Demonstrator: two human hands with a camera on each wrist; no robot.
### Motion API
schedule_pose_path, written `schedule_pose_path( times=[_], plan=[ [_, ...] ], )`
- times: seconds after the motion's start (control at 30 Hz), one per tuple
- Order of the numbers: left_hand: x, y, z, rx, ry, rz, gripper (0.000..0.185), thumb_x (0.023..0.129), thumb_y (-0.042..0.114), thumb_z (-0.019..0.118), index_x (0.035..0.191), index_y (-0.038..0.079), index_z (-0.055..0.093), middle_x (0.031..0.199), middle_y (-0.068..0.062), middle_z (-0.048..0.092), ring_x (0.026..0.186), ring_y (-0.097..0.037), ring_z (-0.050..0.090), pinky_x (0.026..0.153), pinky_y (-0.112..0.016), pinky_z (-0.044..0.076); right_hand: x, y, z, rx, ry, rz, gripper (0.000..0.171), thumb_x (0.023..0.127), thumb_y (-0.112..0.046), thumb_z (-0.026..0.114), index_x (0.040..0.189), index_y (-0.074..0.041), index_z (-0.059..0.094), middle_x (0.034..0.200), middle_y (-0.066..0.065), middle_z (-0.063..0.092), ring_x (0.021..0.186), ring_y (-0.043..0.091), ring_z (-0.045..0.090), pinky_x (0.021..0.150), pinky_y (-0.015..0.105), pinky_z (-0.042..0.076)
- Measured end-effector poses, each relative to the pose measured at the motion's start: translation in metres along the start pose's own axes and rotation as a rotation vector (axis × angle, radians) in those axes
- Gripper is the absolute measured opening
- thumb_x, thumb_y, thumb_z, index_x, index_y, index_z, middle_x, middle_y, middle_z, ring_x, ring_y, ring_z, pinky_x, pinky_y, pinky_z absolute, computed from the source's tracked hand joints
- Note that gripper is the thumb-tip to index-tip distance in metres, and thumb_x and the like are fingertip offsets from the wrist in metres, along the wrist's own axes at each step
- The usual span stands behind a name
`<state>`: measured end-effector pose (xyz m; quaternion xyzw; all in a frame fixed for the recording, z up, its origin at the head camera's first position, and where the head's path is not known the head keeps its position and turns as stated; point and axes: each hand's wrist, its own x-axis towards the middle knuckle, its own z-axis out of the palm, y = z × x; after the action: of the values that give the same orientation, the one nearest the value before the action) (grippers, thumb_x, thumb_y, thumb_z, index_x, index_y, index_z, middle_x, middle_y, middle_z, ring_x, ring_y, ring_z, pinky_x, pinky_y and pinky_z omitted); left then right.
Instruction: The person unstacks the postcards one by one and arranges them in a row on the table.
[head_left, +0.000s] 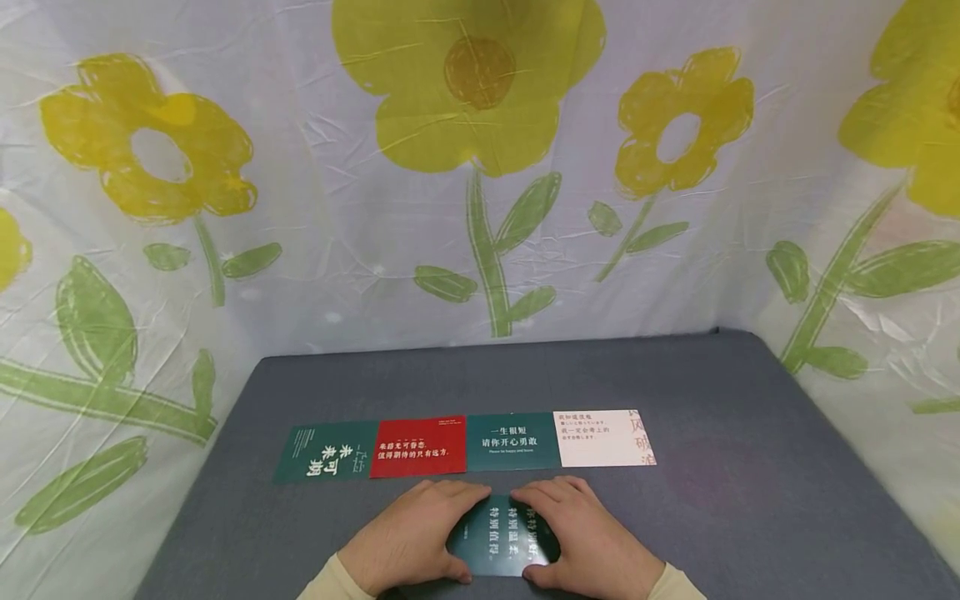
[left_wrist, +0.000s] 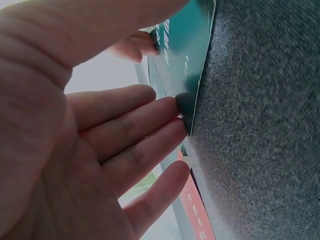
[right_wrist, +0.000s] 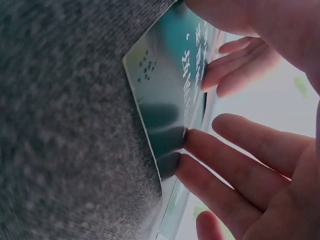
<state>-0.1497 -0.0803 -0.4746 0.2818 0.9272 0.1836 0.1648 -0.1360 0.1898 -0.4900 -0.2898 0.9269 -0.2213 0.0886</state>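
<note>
A glossy dark green card [head_left: 501,537] with vertical white writing lies on the grey cloth near the front, between both hands. My left hand [head_left: 411,533] spans its left side, thumb at the near corner and fingertips by the far edge. On the right side my right hand [head_left: 596,542] does the same. In the left wrist view, nearly straight fingers [left_wrist: 132,122] reach the surface of the card [left_wrist: 182,50]. Similar straight fingers [right_wrist: 235,165] show in the right wrist view, their tips mirrored in the card [right_wrist: 160,95].
Beyond the hands runs a row of cards side by side: a green one [head_left: 296,454], a red one [head_left: 420,467], another green one [head_left: 513,462] and a pale pink one [head_left: 600,450]. They lie on a grey table [head_left: 720,417]. A flower-printed curtain [head_left: 315,250] hangs behind and at both sides.
</note>
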Motion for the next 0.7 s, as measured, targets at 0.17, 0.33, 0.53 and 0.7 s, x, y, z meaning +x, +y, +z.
schedule_pose_path(
  times=[0.17, 0.33, 0.53, 0.7],
  plan=[
    [0.0004, 0.0002, 0.0001, -0.002, -0.012, -0.017, 0.094, 0.071, 0.052, 0.098, 0.153, 0.026, 0.061, 0.146, 0.007, 0.068, 0.121, -0.016, 0.063, 0.110, -0.044, 0.058, -0.0004, 0.0009, 0.0015, 0.009, 0.007, -0.008, 0.077, 0.080, -0.047, 0.092, 0.148, -0.025, 0.062, 0.142, -0.015, 0.066, 0.130, 0.015, 0.056, 0.116, 0.049, 0.044],
    [0.0004, 0.0012, -0.0002, 0.000, -0.016, -0.018, 0.095, 0.070, 0.053, 0.098, 0.153, 0.027, 0.061, 0.146, 0.008, 0.068, 0.122, -0.016, 0.063, 0.112, -0.046, 0.057, -0.0010, 0.0010, 0.0015, 0.014, 0.014, -0.015, 0.077, 0.081, -0.046, 0.092, 0.148, -0.024, 0.062, 0.142, -0.015, 0.066, 0.131, 0.015, 0.055, 0.118, 0.051, 0.042],
    [0.0005, 0.0009, -0.0003, 0.002, -0.005, -0.011, 0.094, 0.070, 0.054, 0.097, 0.153, 0.026, 0.061, 0.146, 0.008, 0.068, 0.122, -0.016, 0.064, 0.112, -0.046, 0.056, -0.0004, 0.0021, 0.0008, 0.033, 0.005, -0.017, 0.076, 0.082, -0.044, 0.091, 0.149, -0.024, 0.062, 0.143, -0.014, 0.065, 0.131, 0.013, 0.055, 0.120, 0.053, 0.040],
    [0.0023, 0.0001, 0.0007, 0.005, -0.006, -0.022, 0.094, 0.071, 0.053, 0.097, 0.153, 0.025, 0.062, 0.145, 0.007, 0.068, 0.121, -0.016, 0.064, 0.112, -0.046, 0.057, -0.0002, 0.0021, 0.0003, 0.035, 0.016, -0.025, 0.077, 0.081, -0.043, 0.092, 0.149, -0.023, 0.062, 0.144, -0.014, 0.065, 0.131, 0.012, 0.056, 0.121, 0.054, 0.038]
  ],
)
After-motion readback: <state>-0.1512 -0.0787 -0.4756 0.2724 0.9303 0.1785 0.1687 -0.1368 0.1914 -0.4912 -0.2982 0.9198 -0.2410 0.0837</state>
